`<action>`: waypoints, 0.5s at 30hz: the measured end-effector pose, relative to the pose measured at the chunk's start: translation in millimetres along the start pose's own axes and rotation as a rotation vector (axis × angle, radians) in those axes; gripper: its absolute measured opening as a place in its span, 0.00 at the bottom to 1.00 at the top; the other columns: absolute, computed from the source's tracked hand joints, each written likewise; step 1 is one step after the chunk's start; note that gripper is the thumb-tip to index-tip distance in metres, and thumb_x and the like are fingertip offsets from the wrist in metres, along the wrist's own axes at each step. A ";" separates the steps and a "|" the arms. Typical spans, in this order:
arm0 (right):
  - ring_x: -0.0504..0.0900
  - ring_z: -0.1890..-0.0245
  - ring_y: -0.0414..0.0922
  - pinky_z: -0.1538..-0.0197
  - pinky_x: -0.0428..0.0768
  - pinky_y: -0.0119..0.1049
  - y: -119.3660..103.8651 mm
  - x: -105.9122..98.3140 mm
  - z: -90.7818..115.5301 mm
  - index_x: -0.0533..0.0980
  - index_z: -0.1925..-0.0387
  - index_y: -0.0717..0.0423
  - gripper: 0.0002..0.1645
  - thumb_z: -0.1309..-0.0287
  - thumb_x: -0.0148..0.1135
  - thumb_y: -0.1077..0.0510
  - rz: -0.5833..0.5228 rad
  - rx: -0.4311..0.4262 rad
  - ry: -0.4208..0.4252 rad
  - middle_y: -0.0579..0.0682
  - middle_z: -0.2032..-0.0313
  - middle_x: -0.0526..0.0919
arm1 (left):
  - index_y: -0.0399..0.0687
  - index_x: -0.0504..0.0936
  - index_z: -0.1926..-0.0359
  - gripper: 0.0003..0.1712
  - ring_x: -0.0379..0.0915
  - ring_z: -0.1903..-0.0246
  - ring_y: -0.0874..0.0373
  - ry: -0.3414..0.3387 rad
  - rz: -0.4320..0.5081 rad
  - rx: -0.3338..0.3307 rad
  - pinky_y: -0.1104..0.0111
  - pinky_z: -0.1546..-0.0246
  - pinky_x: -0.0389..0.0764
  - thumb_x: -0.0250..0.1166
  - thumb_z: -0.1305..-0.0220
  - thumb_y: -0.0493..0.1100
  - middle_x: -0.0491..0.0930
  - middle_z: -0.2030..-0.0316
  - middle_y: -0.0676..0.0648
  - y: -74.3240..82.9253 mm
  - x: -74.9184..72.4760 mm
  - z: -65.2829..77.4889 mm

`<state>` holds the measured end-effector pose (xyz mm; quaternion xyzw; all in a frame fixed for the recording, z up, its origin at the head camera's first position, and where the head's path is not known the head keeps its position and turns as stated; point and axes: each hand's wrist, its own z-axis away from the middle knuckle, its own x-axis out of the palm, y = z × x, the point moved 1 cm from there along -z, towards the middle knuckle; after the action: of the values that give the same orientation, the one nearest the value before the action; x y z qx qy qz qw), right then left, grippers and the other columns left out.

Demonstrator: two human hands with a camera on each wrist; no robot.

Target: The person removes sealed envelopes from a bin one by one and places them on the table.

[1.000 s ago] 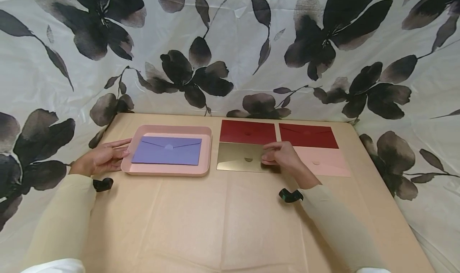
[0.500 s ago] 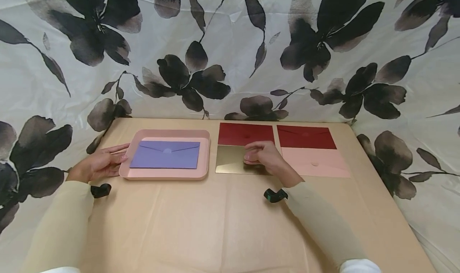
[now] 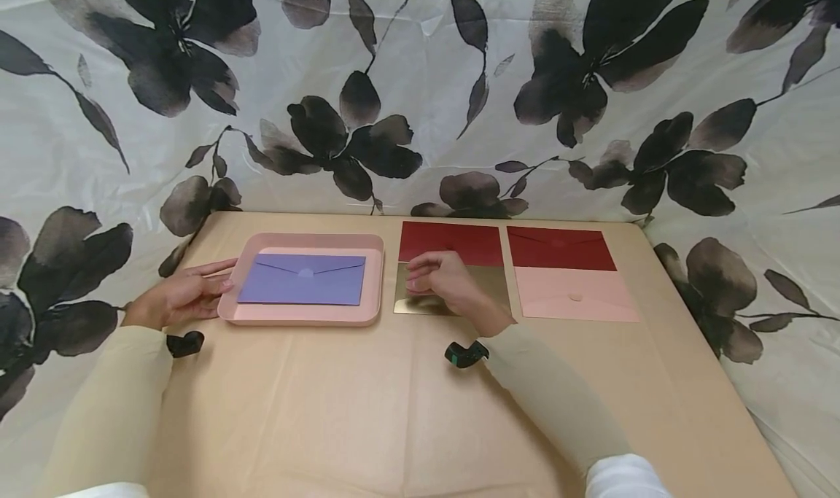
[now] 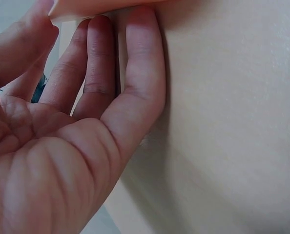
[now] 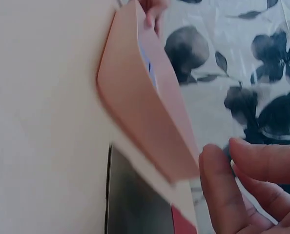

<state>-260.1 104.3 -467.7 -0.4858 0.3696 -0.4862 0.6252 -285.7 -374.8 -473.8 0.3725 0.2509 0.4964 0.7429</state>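
Note:
In the head view, a pink rectangular tray [image 3: 311, 243] sits at the left of the table, with a lavender envelope [image 3: 302, 288] lying flat inside it. My left hand [image 3: 182, 297] holds the tray's left end; the left wrist view shows its thumb at the rim and fingertips [image 4: 144, 29] reaching under the edge. Above a shiny gold envelope [image 3: 413, 306] hovers my right hand [image 3: 446, 285], fingers loosely bent and nothing between them. It hides part of that envelope. In the right wrist view, the tray's near wall [image 5: 130, 92] stands just beyond the right fingers.
Behind the gold envelope lies a dark red envelope [image 3: 459, 241]. Another dark red envelope [image 3: 561, 249] sits to its right, with a light pink envelope [image 3: 604, 295] in front. A floral cloth [image 3: 420, 60] hangs behind the table [image 3: 341, 403].
My right hand has moved left over the gold envelope, toward the tray, carrying nothing. The left hand, tray and envelopes keep their places; the view shifts slightly.

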 end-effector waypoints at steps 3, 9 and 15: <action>0.91 0.60 0.49 0.49 0.88 0.44 -3.4 16.9 -4.6 0.78 0.42 0.73 0.24 0.42 0.67 0.75 0.003 -0.002 -0.013 0.70 0.49 0.85 | 0.60 0.35 0.16 0.50 0.86 0.54 0.65 0.003 0.005 -0.003 0.64 0.52 0.87 0.59 0.22 0.43 0.88 0.56 0.67 1.0 -0.7 0.2; 0.88 0.61 0.43 0.46 0.86 0.45 -12.9 51.0 -10.7 0.78 0.40 0.71 0.25 0.41 0.64 0.74 -0.030 0.013 -0.027 0.72 0.45 0.83 | 0.60 0.35 0.16 0.50 0.86 0.55 0.66 0.010 -0.001 -0.001 0.65 0.52 0.87 0.59 0.22 0.43 0.87 0.57 0.67 1.8 -0.2 1.3; 0.85 0.48 0.53 0.36 0.82 0.51 -15.2 76.8 -18.0 0.76 0.37 0.70 0.26 0.38 0.59 0.71 -0.045 0.039 -0.013 0.70 0.38 0.80 | 0.59 0.36 0.16 0.49 0.85 0.55 0.65 0.020 0.002 0.001 0.66 0.52 0.87 0.60 0.22 0.43 0.88 0.56 0.67 -1.0 -0.5 -0.4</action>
<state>-261.1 24.7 -456.8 -0.4850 0.3450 -0.5042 0.6258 -285.7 -375.4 -474.8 0.3680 0.2580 0.5006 0.7399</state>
